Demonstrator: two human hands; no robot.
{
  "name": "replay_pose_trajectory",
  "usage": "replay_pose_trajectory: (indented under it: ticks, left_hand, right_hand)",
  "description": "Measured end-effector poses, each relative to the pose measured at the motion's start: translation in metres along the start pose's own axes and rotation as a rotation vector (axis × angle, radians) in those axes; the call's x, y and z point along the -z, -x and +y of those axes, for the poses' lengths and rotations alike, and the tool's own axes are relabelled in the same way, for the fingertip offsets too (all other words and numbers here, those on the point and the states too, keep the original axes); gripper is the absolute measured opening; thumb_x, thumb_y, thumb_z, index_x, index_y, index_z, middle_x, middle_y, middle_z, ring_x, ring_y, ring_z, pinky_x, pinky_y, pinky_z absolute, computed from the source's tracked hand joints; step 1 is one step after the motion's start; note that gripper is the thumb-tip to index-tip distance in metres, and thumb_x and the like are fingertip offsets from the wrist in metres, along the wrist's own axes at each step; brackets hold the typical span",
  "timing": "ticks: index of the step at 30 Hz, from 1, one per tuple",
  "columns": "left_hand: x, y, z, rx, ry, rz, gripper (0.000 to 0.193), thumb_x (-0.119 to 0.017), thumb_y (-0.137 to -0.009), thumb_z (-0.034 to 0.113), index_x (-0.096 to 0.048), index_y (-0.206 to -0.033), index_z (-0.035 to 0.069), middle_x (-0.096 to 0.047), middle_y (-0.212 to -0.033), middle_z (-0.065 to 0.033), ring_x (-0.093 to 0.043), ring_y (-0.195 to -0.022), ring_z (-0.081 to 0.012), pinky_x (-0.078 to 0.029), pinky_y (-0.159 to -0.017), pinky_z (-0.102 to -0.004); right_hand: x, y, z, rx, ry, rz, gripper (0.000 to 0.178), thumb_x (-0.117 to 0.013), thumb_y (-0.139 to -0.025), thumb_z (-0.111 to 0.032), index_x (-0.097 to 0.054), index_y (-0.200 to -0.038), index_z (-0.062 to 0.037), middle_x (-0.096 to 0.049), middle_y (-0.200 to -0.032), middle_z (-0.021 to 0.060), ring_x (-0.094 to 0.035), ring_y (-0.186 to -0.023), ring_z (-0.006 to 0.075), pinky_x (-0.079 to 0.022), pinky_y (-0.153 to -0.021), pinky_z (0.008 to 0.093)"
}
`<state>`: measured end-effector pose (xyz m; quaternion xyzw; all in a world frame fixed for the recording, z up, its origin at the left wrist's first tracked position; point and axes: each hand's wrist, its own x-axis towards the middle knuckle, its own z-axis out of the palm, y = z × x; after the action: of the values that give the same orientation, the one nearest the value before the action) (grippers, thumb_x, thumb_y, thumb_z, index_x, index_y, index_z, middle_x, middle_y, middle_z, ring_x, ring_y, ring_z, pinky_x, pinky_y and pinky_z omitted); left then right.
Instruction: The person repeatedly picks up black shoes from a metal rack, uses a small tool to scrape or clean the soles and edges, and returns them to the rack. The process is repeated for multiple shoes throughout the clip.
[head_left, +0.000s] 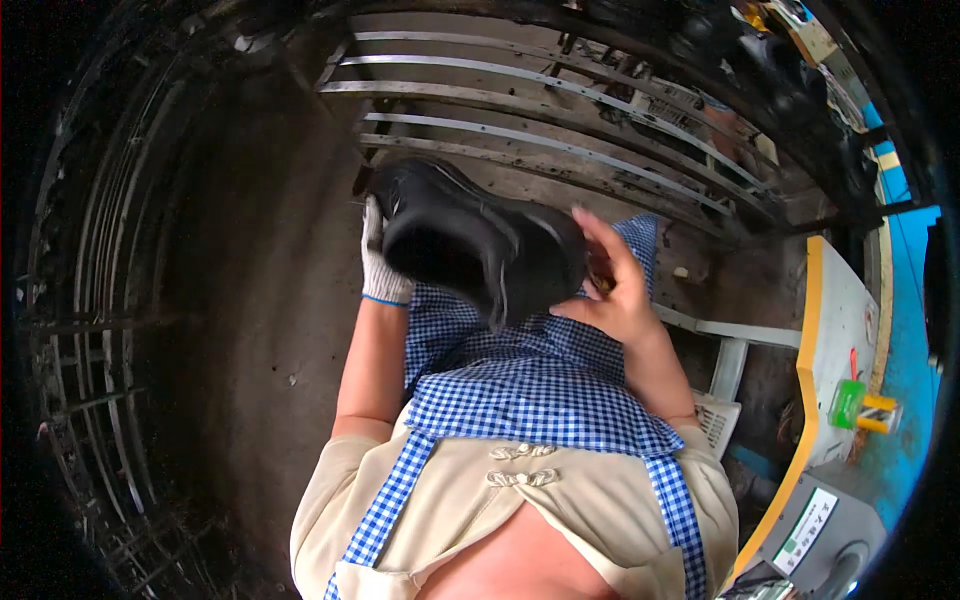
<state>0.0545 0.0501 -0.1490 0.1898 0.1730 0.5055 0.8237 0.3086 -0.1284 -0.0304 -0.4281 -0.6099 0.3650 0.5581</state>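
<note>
A black shoe [530, 245] is held up over my lap, tilted, with its dark foot opening facing me. My left hand [382, 262], in a whitish knit glove with a blue cuff edge, grips the shoe's left end; most of those fingers are hidden behind it. By the shoe's right end is my bare right hand [622, 285], with thumb and index finger spread and the other fingers partly curled. The thumb lies close against the shoe's lower edge; whether it presses on it I cannot tell.
A metal rack with long rails [540, 90] stands ahead. On my right are a white panel with a yellow edge [812, 300], a grey machine box [825, 530], a green and yellow roll [865, 408] and a blue surface [905, 290]. More racking [110, 250] stands at left.
</note>
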Motion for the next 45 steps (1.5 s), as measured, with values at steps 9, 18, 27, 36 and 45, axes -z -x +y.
replay_pose_trajectory:
  ticks: [9,18,27,36,45]
  left_hand:
    - [-0.036,0.042,-0.012,0.390,-0.257,0.217,0.043,-0.045,-0.098,0.041,-0.053,-0.125,0.009,-0.065,-0.116,-0.0094,-0.066,-0.091,-0.0196,-0.051,-0.063,-0.0305]
    - [-0.034,0.035,-0.004,0.370,-0.315,0.132,0.045,-0.052,-0.097,0.037,-0.049,-0.130,0.008,-0.061,-0.121,-0.0102,-0.063,-0.100,-0.0226,-0.055,-0.077,-0.0317]
    - [-0.110,0.038,0.014,-0.285,-1.066,-0.131,0.033,-0.053,-0.090,0.000,-0.055,-0.123,0.002,-0.060,-0.117,-0.0095,-0.057,-0.109,-0.0166,-0.049,-0.090,-0.0286]
    - [-0.146,0.051,0.004,0.059,-0.791,-0.284,0.028,-0.063,-0.091,0.012,-0.061,-0.117,0.000,-0.067,-0.104,-0.0038,-0.060,-0.091,-0.0099,-0.049,-0.080,-0.0256]
    - [-0.163,0.058,0.008,-0.179,-1.163,-0.429,0.022,-0.064,-0.088,0.009,-0.063,-0.107,-0.001,-0.067,-0.095,-0.0059,-0.061,-0.086,-0.0140,-0.049,-0.077,-0.0278]
  right_hand:
    - [0.012,-0.029,-0.004,-0.227,-0.267,0.207,0.078,-0.084,-0.075,-0.020,-0.040,-0.137,0.0009,-0.054,-0.128,0.0114,-0.052,-0.118,0.0188,-0.043,-0.101,0.0334]
    - [0.033,-0.034,-0.014,-0.479,-0.146,0.200,0.085,-0.085,-0.070,-0.037,-0.043,-0.132,0.0027,-0.059,-0.112,0.0092,-0.059,-0.101,0.0163,-0.050,-0.089,0.0296]
    - [0.009,-0.046,-0.017,-0.110,0.454,0.047,0.084,-0.086,-0.064,-0.037,-0.046,-0.131,-0.0068,-0.067,-0.105,0.0170,-0.069,-0.095,0.0293,-0.054,-0.083,0.0355]
    - [0.004,-0.049,-0.029,-0.110,0.407,0.088,0.027,-0.077,-0.079,-0.011,-0.071,-0.104,-0.0061,-0.064,-0.077,0.0052,-0.057,-0.060,0.0101,-0.048,-0.056,0.0251]
    - [-0.002,-0.060,-0.045,0.238,0.718,0.072,0.021,-0.076,-0.075,-0.005,-0.068,-0.094,-0.0064,-0.061,-0.082,0.0034,-0.065,-0.067,0.0168,-0.051,-0.056,0.0293]
